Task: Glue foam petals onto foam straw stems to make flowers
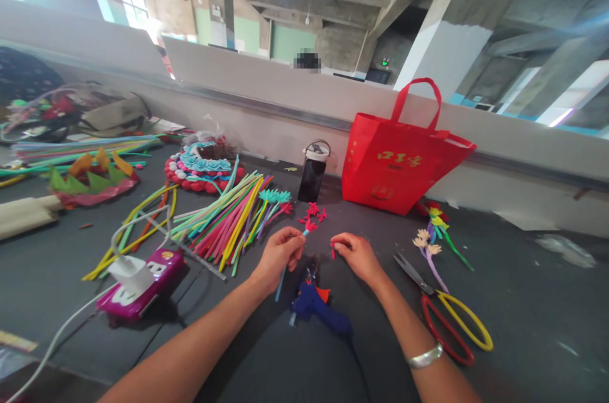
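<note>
Between the fingers of my left hand [281,252] is a blue pipe-cleaner flower stem [280,285], topped with a small red-pink flower head [310,226]. My right hand [358,253] pinches a small red petal piece [332,249], apart from the flower. Several loose red petals [314,212] lie on the dark table just beyond my hands. Below and between the hands rests a blue glue gun [320,309] with an orange-red trigger. Scissors [435,295] with one yellow and one red handle lie open at my right forearm.
Coloured pipe cleaners [238,216] and turquoise flowers [275,196] lie left of centre. A purple power strip [143,282] with a white plug and cable sits at left. Behind stand a dark bottle [313,178] and a red bag [394,162]. Finished flowers [431,241] lie at right.
</note>
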